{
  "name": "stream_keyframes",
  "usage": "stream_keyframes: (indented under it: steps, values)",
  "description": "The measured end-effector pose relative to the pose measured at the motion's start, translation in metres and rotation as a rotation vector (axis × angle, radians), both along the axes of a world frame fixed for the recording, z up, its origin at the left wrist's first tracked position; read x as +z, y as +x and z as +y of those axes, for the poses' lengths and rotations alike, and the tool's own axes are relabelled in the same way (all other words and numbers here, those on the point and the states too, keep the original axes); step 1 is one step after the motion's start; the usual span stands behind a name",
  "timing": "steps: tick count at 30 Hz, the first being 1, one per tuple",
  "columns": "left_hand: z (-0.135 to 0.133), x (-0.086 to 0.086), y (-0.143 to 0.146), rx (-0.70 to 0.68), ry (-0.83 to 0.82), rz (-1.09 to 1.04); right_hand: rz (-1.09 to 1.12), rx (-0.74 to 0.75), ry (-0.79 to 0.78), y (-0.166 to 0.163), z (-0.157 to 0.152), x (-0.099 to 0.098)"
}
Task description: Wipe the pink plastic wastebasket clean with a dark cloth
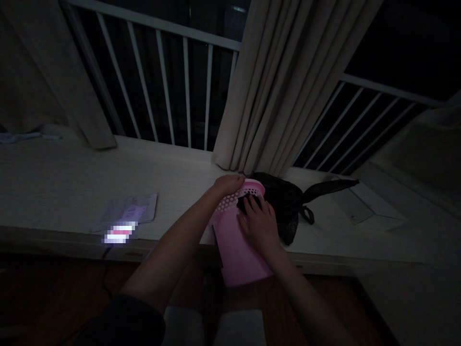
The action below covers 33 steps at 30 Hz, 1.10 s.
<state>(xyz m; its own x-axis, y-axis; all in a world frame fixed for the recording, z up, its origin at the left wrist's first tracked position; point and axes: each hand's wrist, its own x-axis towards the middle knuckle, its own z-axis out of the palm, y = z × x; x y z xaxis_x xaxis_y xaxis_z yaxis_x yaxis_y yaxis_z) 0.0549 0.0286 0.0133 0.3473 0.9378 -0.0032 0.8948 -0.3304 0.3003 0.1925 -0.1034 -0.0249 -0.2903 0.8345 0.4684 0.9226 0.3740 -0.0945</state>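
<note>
A pink plastic bin with a band of round holes near its rim is tilted at the front edge of the ledge. My left hand is closed on the bin's rim end. Against the bin's side, just below the holes, my right hand presses a dark, cloth-like piece with its fingers bent over it; dim light hides exactly what it is. A knotted black plastic bag sits right behind the bin, close to my right hand.
The white ledge runs along barred windows. Papers and a glowing, blurred-out device with a cable lie at the left. A long curtain hangs behind the bag. At the right lies a pale flat box.
</note>
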Motion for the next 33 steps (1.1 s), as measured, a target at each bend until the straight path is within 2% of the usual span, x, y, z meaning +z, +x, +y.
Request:
stream_keyframes:
  steps: [5,10,15,18,25,29,33]
  values:
    - [0.004,-0.003,0.000,-0.018,-0.003,0.004,-0.013,0.016,-0.112,-0.006,0.003,-0.009]
    - [0.004,0.000,-0.002,-0.047,-0.013,0.001,0.019,0.057,-0.146,-0.017,0.021,-0.001]
    - [0.004,0.001,-0.005,-0.070,-0.028,-0.006,-0.096,0.258,-0.163,-0.022,0.001,0.002]
    - [0.004,0.001,-0.003,-0.086,-0.020,0.015,-0.065,0.286,-0.144,-0.014,-0.011,0.003]
    - [0.000,0.006,0.003,-0.052,-0.044,0.006,0.098,0.167,-0.033,0.008,0.006,0.011]
    - [0.001,0.005,0.002,-0.060,-0.023,0.023,0.078,0.023,-0.024,0.006,0.018,0.014]
    - [0.003,0.001,0.000,-0.053,-0.009,0.021,0.063,-0.025,-0.049,0.003,0.023,0.010]
